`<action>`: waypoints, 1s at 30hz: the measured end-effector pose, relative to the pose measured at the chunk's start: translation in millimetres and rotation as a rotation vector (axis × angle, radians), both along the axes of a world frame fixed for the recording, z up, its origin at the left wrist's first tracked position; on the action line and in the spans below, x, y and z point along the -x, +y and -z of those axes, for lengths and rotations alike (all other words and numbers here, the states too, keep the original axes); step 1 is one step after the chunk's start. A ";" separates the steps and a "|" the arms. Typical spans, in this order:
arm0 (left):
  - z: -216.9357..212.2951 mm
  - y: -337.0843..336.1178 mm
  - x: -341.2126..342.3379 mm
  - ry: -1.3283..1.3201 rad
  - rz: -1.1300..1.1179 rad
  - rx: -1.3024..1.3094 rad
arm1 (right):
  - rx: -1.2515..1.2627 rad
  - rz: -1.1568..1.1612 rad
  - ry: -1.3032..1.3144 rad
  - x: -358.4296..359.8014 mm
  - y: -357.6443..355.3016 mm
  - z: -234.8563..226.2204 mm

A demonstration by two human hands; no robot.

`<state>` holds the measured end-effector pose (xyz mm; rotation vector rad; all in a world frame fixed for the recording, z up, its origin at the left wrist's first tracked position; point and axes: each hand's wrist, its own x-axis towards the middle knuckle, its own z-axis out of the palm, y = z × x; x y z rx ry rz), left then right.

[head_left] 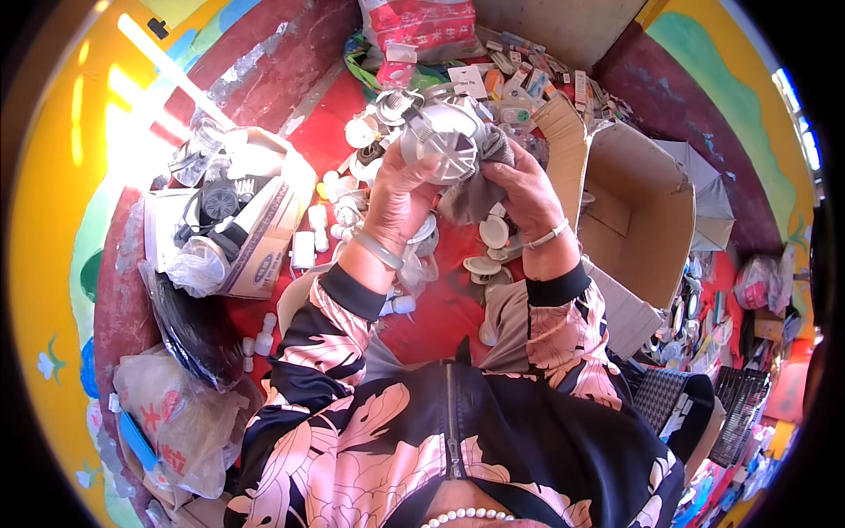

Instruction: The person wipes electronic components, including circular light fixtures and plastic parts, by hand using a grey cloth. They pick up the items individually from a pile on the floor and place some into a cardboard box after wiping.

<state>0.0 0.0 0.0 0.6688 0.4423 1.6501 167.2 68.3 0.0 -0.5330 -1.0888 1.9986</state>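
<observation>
My left hand (403,192) grips a round, silver-white fixture (447,139) with a ribbed back and a spring coil at its side, perhaps a recessed downlight. It is held up in front of me, over the red ground cover. Bunched in my right hand (528,192) is a grey cloth (473,195), pressed against the fixture's right edge. Part of the right fingers is hidden behind the cloth. Below and around my hands lie several white round fixtures (495,232) and white bulbs (304,250).
At the left stands a cardboard box (262,255) filled with dark and clear fixtures. An open cardboard box (647,207) stands at the right. Small packages (537,84) are heaped at the back, beside a red-and-white plastic bag (421,25). Plastic bags (172,405) lie at the near left.
</observation>
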 end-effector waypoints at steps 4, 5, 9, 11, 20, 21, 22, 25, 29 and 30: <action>-9.6 -1.7 -6.9 0.045 -0.036 0.088 | -0.036 0.076 -0.050 -1.0 -1.2 1.5; -13.2 -1.1 -9.1 0.036 -0.047 0.096 | -0.066 0.102 -0.056 -0.8 -3.3 -1.2; -12.1 -3.5 -2.5 0.186 -0.065 0.118 | -0.110 0.187 -0.125 2.5 -13.6 -6.4; -10.2 -4.3 0.5 0.229 -0.047 0.140 | -0.137 0.197 -0.116 -0.4 -11.5 -5.2; -9.5 -12.9 -7.3 0.495 0.255 0.081 | -0.257 0.103 -0.407 -22.8 -1.3 -25.0; -8.1 -12.7 -6.7 0.511 0.285 0.092 | -0.236 0.063 -0.420 -24.1 -1.8 -29.7; -5.3 -12.2 -5.8 0.527 0.315 0.102 | -0.216 0.023 -0.434 -25.3 -2.8 -33.5; 2.6 -8.3 -0.1 0.593 0.371 0.117 | -0.171 -0.029 -0.455 -26.4 1.1 -25.9; 3.6 -9.0 -0.3 0.544 0.332 0.140 | -0.053 0.003 -0.371 -18.8 0.0 -18.3; 3.4 -10.5 -2.0 0.515 0.312 0.154 | -0.028 0.008 -0.300 -16.8 1.1 -14.5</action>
